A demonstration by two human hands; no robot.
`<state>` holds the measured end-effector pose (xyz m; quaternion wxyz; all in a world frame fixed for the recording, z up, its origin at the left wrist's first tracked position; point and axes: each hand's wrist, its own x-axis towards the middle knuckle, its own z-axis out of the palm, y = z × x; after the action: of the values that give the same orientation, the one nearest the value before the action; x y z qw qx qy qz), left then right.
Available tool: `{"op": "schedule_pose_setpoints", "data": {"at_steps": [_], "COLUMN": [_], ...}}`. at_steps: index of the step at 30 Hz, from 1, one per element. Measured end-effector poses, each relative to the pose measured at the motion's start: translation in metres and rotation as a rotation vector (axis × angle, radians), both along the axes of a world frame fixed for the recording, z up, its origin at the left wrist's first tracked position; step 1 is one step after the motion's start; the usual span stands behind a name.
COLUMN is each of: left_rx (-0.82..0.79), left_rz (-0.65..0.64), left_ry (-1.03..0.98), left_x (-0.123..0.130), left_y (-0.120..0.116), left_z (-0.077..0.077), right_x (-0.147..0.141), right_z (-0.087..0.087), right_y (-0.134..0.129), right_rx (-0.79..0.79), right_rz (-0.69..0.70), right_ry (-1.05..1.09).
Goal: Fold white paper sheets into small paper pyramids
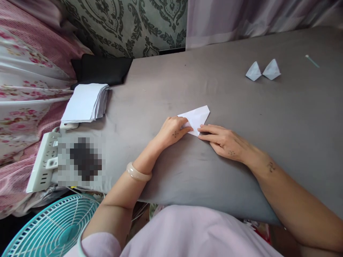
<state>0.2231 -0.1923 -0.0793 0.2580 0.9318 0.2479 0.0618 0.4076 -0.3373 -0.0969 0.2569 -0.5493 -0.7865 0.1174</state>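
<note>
A folded piece of white paper [197, 117] lies on the grey cloth-covered surface [160, 89] in front of me. My left hand [174, 131] grips its left part, with the thumb and fingers on the paper near its lower left edge. A light bangle circles my left wrist. My right hand [223, 141] is at the paper's lower right edge, fingertips touching it and fingers somewhat apart. Two folded white paper shapes [253, 71] stand side by side at the back right.
At the left are a stack of white paper [84, 102], a black flat item [104, 69], a white power strip [43, 162] and a pixelated dark object [85, 159]. A teal fan [64, 228] stands lower left. A thin stick [312, 61] lies far right.
</note>
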Motion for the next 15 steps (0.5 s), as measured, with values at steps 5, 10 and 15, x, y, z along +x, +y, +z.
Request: {"op": "schedule_pose_setpoints", "data": {"at_steps": [5,10,15], "left_rx": [0.039,0.02,0.028], "left_rz": [-0.018,-0.013,-0.102], "left_ry": [0.061,0.091,0.072], "left_x": [0.005,0.008,0.006], "left_y": [0.006,0.009,0.013], "left_z": [-0.001,-0.001,-0.003], "right_x": [-0.001,-0.001,-0.002], "right_z": [0.002,0.002,0.002], "right_y": [0.0,0.001,0.0], "right_rx": [-0.003,0.041,0.035], "right_rz": [-0.018,0.009,-0.016], "right_ry": [0.004,-0.017,-0.019]}}
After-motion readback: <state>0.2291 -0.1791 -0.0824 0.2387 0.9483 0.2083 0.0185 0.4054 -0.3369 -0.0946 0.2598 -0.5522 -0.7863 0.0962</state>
